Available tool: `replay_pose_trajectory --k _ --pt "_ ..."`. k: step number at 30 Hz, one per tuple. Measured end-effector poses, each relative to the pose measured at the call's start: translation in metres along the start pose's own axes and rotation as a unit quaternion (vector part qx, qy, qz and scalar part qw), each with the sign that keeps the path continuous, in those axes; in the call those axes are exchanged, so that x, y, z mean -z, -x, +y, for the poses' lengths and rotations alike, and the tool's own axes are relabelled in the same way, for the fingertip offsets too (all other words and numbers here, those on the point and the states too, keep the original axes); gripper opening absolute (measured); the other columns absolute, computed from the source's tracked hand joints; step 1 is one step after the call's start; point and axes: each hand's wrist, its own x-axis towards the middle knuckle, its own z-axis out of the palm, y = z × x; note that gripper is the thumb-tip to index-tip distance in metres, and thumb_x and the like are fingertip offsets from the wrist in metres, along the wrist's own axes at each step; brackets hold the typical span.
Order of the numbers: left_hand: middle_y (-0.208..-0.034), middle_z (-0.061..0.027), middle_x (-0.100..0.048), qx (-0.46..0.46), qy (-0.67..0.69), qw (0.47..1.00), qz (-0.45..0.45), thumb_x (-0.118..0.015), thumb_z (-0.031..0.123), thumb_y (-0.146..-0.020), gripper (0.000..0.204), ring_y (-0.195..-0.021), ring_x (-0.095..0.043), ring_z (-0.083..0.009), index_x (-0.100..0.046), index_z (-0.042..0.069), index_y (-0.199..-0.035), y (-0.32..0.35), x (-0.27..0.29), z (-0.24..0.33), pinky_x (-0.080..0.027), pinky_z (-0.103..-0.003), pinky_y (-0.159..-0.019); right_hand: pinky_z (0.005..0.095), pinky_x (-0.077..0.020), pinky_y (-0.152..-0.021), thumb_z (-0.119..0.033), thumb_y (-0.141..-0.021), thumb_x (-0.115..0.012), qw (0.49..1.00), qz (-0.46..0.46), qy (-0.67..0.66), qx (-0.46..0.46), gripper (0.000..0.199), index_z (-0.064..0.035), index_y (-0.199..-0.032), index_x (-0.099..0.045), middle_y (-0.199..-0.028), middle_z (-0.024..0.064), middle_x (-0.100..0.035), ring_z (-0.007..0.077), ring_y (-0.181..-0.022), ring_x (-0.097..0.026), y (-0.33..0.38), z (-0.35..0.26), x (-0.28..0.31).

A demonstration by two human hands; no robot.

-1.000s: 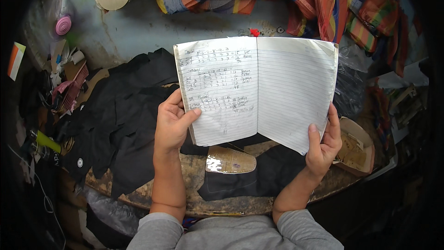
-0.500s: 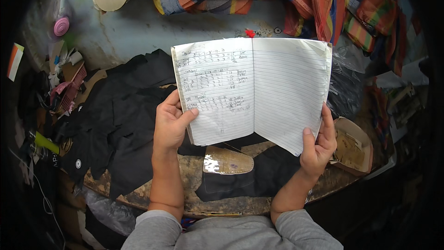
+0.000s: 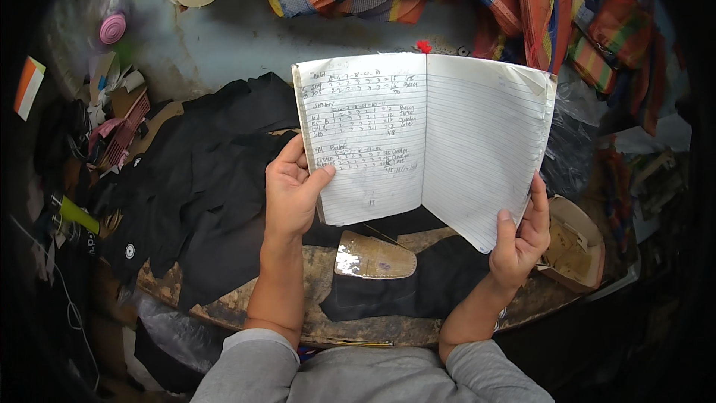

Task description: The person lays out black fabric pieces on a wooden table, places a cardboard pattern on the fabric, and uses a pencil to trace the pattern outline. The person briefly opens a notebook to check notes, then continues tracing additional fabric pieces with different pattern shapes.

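An open lined notebook [image 3: 488,134] is held up above the bench between both my hands. Handwriting covers much of its left page, while the right page is ruled and bare. My left hand [image 3: 292,183] grips the left edge, thumb on the page and fingers behind. My right hand [image 3: 520,242] pinches the lower right edge the same way. Below the notebook lies a brown shoe-part-shaped template [image 3: 377,255], partly wrapped in shiny tape, on a piece of black fabric [image 3: 403,295].
A heap of black fabric [image 3: 201,172] spreads over the left of the worn wooden bench [image 3: 358,330]. An open cardboard box [image 3: 574,242] sits at right. Striped woven bags [image 3: 514,7] lie along the back. At far left are a pink basket [image 3: 130,127] and a small pink fan [image 3: 112,27].
The notebook's right side has tilted and its lower right corner sits a little lower relative to the left page. The whole view has shifted slightly. Both hands keep their grip.
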Motion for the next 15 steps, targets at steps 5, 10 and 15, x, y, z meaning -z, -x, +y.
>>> replay_pose_trajectory --k 5,10,15 --pt "-0.107 -0.0174 -0.064 -0.021 0.001 0.999 0.025 -0.053 -0.014 -0.079 0.043 -0.096 -0.063 -0.0161 -0.048 -0.012 -0.122 -0.001 0.001 -0.002 -0.049 -0.027 -0.085 0.0309 -0.0388 -0.099 0.009 -0.08 -0.046 1.0 -0.002 0.014 -0.003 0.053 0.0119 -0.133 -0.039 -0.127 0.0242 -0.053 0.0249 -0.116 -0.054 0.003 0.0 -0.006" --pt "-0.104 -0.017 -0.065 -0.027 0.004 0.999 0.038 -0.052 -0.013 -0.079 0.038 -0.092 -0.063 -0.0148 -0.051 -0.012 -0.117 -0.005 0.003 -0.002 -0.049 -0.027 -0.084 0.0314 -0.0377 -0.1 0.01 -0.079 -0.046 0.999 -0.033 0.022 0.015 0.053 0.0123 -0.132 -0.04 -0.127 0.0248 -0.053 0.0252 -0.118 -0.052 0.003 -0.001 -0.008" --pt "-0.104 -0.0163 -0.066 -0.011 0.019 0.998 0.055 -0.055 -0.007 -0.085 0.032 -0.091 -0.063 -0.0137 -0.052 -0.011 -0.117 -0.005 0.003 -0.011 -0.049 -0.026 -0.082 0.0317 -0.0387 -0.099 0.01 -0.079 -0.046 0.999 -0.029 -0.005 0.019 0.053 0.0127 -0.132 -0.04 -0.125 0.0256 -0.053 0.0255 -0.117 -0.053 0.003 0.001 -0.011"
